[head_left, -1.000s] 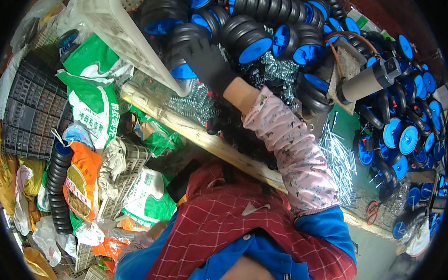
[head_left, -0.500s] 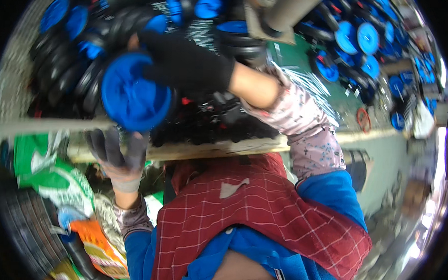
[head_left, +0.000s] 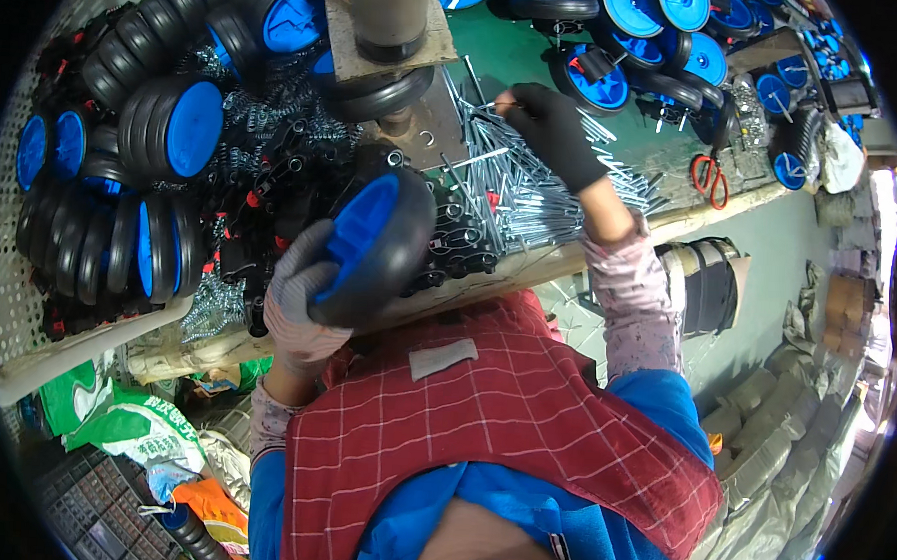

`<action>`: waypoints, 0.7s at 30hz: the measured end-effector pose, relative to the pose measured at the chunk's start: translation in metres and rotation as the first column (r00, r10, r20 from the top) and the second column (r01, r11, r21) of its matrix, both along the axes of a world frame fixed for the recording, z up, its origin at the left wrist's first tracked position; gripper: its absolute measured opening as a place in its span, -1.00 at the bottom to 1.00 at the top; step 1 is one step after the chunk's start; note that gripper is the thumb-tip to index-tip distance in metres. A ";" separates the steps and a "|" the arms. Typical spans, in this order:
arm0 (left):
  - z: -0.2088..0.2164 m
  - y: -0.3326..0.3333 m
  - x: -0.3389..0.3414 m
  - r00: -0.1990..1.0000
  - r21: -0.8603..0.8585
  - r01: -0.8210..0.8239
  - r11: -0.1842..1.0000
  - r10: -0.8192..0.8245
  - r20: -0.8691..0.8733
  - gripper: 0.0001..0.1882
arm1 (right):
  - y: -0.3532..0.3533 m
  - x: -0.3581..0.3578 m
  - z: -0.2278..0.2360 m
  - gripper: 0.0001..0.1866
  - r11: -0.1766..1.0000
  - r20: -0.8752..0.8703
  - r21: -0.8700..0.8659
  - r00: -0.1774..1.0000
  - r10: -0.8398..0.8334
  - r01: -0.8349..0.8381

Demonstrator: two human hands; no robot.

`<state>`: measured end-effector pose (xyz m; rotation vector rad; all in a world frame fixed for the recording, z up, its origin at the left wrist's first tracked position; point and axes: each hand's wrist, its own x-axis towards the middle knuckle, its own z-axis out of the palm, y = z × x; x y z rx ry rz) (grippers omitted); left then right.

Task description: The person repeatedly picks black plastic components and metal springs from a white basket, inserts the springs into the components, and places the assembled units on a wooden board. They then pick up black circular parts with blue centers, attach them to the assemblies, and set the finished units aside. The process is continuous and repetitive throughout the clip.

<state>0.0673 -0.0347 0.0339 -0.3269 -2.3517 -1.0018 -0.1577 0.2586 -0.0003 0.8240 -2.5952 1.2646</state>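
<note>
My left hand (head_left: 304, 292), in a grey glove, grips a wheel (head_left: 395, 253) with a black tyre and blue hub, tilted and held above the front edge of the bench. Over a pile of long silver metal pins (head_left: 532, 204) is my right hand (head_left: 550, 129), in a black glove with bare fingertips. Its fingers are drawn together in a pinch at the far side of the pile; what they hold, if anything, is too small to tell. Black bracket parts (head_left: 362, 201) with red bits lie behind the held wheel.
At the left a pale perforated crate (head_left: 12, 306) holds several wheels and springs (head_left: 217, 310). A grey cylindrical post (head_left: 390, 12) stands on a plate at the back. Red-handled scissors (head_left: 710, 181) lie right of the pins. More wheels (head_left: 631, 8) are heaped at the far right.
My right hand has left the wheel and moved right to the metal pins. My left hand now grips the wheel, brought right and turned on its side. The view has shifted.
</note>
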 end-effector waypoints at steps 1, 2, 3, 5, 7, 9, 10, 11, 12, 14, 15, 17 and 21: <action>0.003 0.005 -0.001 0.997 0.018 -0.062 0.998 0.061 0.051 -0.46 | -0.006 -0.008 -0.016 -0.78 0.988 -0.087 0.153 0.996 -0.016 0.029; 0.007 0.012 -0.001 0.990 0.191 -0.114 0.975 0.096 0.102 -0.41 | -0.011 -0.011 -0.029 -0.80 0.968 -0.140 0.245 0.990 -0.013 0.047; 0.012 0.019 0.000 0.977 0.353 -0.191 0.916 0.141 0.162 -0.37 | -0.021 -0.015 -0.039 -0.81 0.918 -0.207 0.377 0.977 -0.043 0.121; 0.021 0.027 -0.003 0.975 0.477 -0.207 0.855 0.139 0.173 -0.36 | -0.031 -0.020 -0.038 -0.84 0.866 -0.183 0.480 0.982 -0.058 0.140; 0.028 0.035 -0.011 0.958 0.673 -0.216 0.708 0.022 0.285 -0.43 | -0.029 -0.012 -0.018 -0.82 0.952 -0.096 0.272 0.989 -0.116 0.139; 0.031 0.045 -0.016 0.930 0.782 -0.227 0.581 -0.108 0.351 -0.47 | -0.021 0.003 0.014 -0.88 0.968 0.130 -0.184 0.981 -0.146 0.168; 0.031 0.049 -0.021 0.909 0.822 -0.233 0.519 -0.184 0.375 -0.47 | -0.015 0.017 0.028 -0.88 0.800 0.276 -0.589 0.959 0.067 0.114; 0.031 0.051 -0.026 0.884 0.863 -0.233 0.449 -0.271 0.380 -0.47 | -0.006 0.032 0.044 -0.83 0.679 0.297 -0.730 0.930 0.218 0.074; 0.031 0.053 -0.030 0.858 0.892 -0.223 0.393 -0.355 0.370 -0.43 | -0.001 0.050 0.055 -0.80 0.662 0.256 -0.749 0.937 0.238 0.037; 0.028 0.060 -0.037 0.837 0.894 -0.190 0.405 -0.410 0.363 -0.39 | -0.005 0.077 0.065 -0.76 0.680 0.177 -0.732 0.953 0.246 -0.040; 0.026 0.063 -0.039 0.825 0.899 -0.167 0.405 -0.442 0.353 -0.37 | -0.007 0.085 0.068 -0.75 0.742 0.162 -0.667 0.958 0.237 -0.071; 0.024 0.067 -0.042 0.813 0.910 -0.170 0.378 -0.468 0.347 -0.33 | -0.012 0.095 0.072 -0.76 0.836 0.082 -0.536 0.979 0.184 -0.112; 0.023 0.062 -0.044 0.781 0.897 -0.198 0.395 -0.490 0.388 -0.33 | -0.016 0.091 0.088 -0.62 0.936 -0.346 -0.067 0.888 0.303 -0.346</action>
